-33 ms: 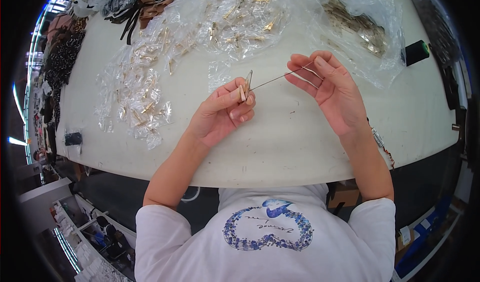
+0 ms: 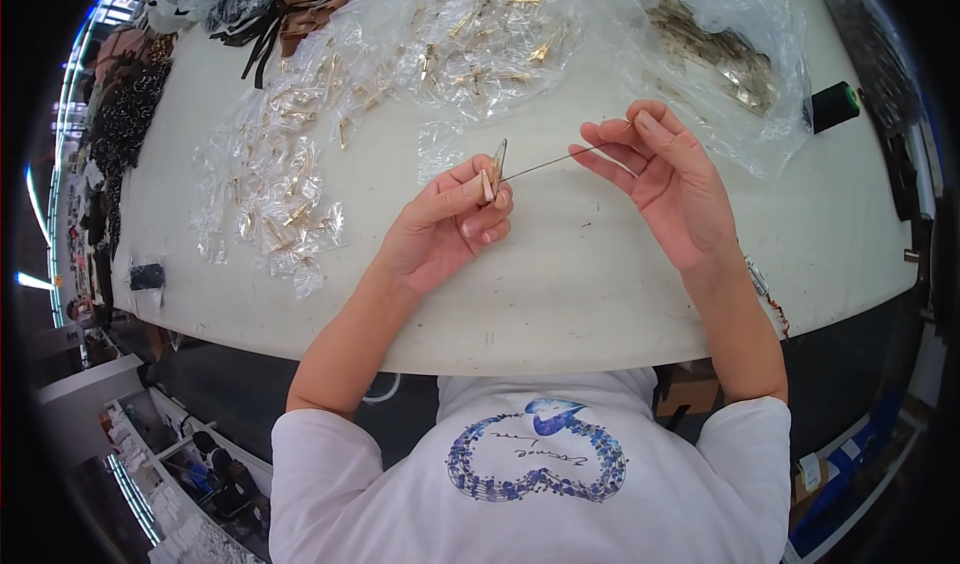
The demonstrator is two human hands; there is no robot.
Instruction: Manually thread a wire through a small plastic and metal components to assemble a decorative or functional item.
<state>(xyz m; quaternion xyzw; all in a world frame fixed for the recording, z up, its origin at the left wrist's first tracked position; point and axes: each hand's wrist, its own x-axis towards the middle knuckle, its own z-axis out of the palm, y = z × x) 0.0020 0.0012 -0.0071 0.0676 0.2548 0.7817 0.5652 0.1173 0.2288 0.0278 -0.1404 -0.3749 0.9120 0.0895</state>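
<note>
My left hand [image 2: 445,219] pinches a small pointed metal clip [image 2: 496,172], which looks like a hair clip, between thumb and fingers. The clip stands with its point up, and fingertips hide part of its lower end. From it a thin dark thread [image 2: 545,166] runs taut up to the right. My right hand [image 2: 670,179] pinches that thread between thumb and forefinger, its other fingers half curled, palm turned up. Both hands are raised over the pale table [image 2: 560,294].
Beyond my hands lie many small clear bags [image 2: 290,164] of gold-coloured clips. A large plastic bag [image 2: 715,49] of metal pieces sits far right, beside a dark thread spool [image 2: 833,107]. Dark straps [image 2: 265,34] lie far left. A small dark packet [image 2: 147,278] rests near the left edge.
The fingers of my right hand have shifted very slightly, and the thread now passes by them a little differently. My left hand and the clip stay in place.
</note>
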